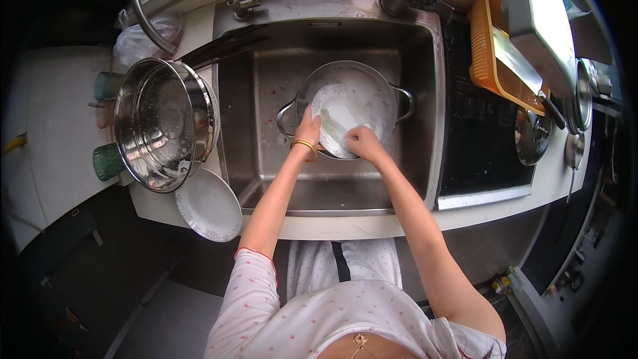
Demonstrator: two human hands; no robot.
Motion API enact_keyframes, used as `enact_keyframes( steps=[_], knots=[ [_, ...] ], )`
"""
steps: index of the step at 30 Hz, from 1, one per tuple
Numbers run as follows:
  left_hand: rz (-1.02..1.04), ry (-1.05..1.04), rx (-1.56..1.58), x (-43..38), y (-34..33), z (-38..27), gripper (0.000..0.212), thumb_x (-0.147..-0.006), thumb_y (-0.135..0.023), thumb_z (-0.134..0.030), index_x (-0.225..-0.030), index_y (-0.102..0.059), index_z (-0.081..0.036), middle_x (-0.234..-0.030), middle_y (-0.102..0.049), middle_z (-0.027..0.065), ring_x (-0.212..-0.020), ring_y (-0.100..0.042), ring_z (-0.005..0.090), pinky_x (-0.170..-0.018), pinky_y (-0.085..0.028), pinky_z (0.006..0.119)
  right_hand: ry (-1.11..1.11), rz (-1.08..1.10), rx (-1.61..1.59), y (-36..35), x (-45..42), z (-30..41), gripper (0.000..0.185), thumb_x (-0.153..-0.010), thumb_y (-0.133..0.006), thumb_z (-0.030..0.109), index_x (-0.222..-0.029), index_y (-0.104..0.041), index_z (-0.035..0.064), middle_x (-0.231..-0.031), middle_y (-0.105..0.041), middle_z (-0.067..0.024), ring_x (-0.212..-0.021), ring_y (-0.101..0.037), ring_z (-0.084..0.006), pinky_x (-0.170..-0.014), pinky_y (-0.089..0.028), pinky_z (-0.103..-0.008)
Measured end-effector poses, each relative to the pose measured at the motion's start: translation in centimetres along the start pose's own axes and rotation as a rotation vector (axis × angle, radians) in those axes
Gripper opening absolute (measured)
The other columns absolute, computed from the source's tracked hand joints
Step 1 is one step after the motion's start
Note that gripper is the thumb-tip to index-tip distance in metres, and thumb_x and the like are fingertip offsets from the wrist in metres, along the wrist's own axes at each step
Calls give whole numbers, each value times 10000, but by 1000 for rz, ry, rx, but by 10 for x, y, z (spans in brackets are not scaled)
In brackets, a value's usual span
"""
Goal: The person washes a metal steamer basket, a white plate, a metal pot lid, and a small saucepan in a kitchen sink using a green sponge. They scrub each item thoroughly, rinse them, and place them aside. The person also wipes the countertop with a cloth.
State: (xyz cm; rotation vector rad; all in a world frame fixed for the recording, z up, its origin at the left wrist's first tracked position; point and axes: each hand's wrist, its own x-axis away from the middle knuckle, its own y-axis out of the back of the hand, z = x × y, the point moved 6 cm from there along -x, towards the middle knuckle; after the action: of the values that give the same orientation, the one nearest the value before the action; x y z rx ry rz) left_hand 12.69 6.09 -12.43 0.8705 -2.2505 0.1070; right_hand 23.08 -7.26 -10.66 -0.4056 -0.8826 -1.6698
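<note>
A metal pot with two loop handles (pixel 369 77) stands in the stainless steel sink (pixel 299 194), with whitish, cloudy water in it. Over the pot a white plate with a patterned rim (pixel 331 90) is held tilted. My left hand (pixel 308 132) grips the plate's left edge, thumb on its upper face. My right hand (pixel 364 143) is at the plate's lower right, fingers curled on a pale cloth (pixel 344 117) that lies against the plate's face; its exact outline is unclear.
Left of the sink stand a large steel pot (pixel 154 124), another patterned plate (pixel 209 205), cups and a plastic bag (pixel 144 40). A faucet (pixel 243 6) rises at the back left. To the right are a black cooktop (pixel 478 149), an orange basket (pixel 486 55) and a knife (pixel 552 109).
</note>
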Motion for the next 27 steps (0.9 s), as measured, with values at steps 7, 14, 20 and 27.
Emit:
enact_keyframes(
  steps=[7, 14, 20, 27],
  knots=[
    [77, 169, -18, 15, -12, -15, 463, -922, -406, -184, -1356, -265, -105, -1178, -529, 228, -944, -609, 388, -639, -590, 449, 93, -664, 268, 31, -44, 5, 263, -731, -521, -30, -987, -577, -14, -1065, -535, -199, -1031, -504, -376, -853, -428, -428],
    [101, 141, 194, -10, -11, 7, 402, -956, -351, -202, -1336, -285, -89, -1224, -480, 182, -1036, -555, 342, -601, -586, 425, 558, -456, -111, 2, -40, 45, 244, -726, -542, 3, -969, -549, -13, -1040, -535, -177, -955, -515, -357, -820, -428, -378],
    [133, 202, 225, -3, -6, -7, 427, -967, -300, -422, -1284, -347, -140, -1186, -495, 120, -938, -610, 277, -653, -571, 434, 497, -315, 223, 16, 51, 85, 272, -726, -658, 93, -973, -562, 34, -1003, -535, -155, -928, -526, -332, -763, -440, -404],
    [294, 82, 216, 25, -18, -65, 702, -906, -246, -634, -1403, -310, -142, -1398, -323, 148, -1270, -363, 268, -1028, -319, 451, 372, -642, -200, 76, 49, 67, 211, -796, -665, 147, -963, -608, 30, -806, -630, -86, -690, -587, -238, -644, -467, -313]
  ],
)
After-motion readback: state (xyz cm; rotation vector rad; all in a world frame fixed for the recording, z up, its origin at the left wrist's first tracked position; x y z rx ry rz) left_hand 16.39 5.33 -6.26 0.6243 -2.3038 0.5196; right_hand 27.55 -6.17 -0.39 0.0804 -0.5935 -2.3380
